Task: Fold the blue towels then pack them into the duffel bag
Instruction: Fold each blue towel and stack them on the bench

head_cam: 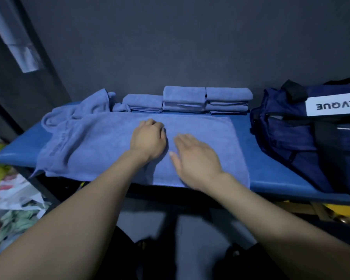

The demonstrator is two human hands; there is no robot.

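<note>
Here, a person leans over a padded blue bench [271, 178] with both bare forearms reaching in from the near edge, midway through folding. The right hand [194, 156] lies flat with fingers straight on a spread blue towel [101, 150], holding nothing, apparently smoothing the cloth before the next fold. Just to its left, the left hand [149, 139] rests on the same towel with fingers curled under; whether it pinches the fabric cannot be told. The towel looks like soft, matte, short-pile terry; it is flat and rectangular under the hands and bunches into loose folds further left, where a corner droops off the bench. Well to the right of the hands sits a navy duffel bag [291, 138] of thin, slack fabric with a white label, close at hand for packing. Beyond the fingertips, against the dark wall, folded towels [206, 100] stand in neat stacks, likely parked there until all are done. At their left, a crumpled towel [93, 104] waits unfolded.
</note>
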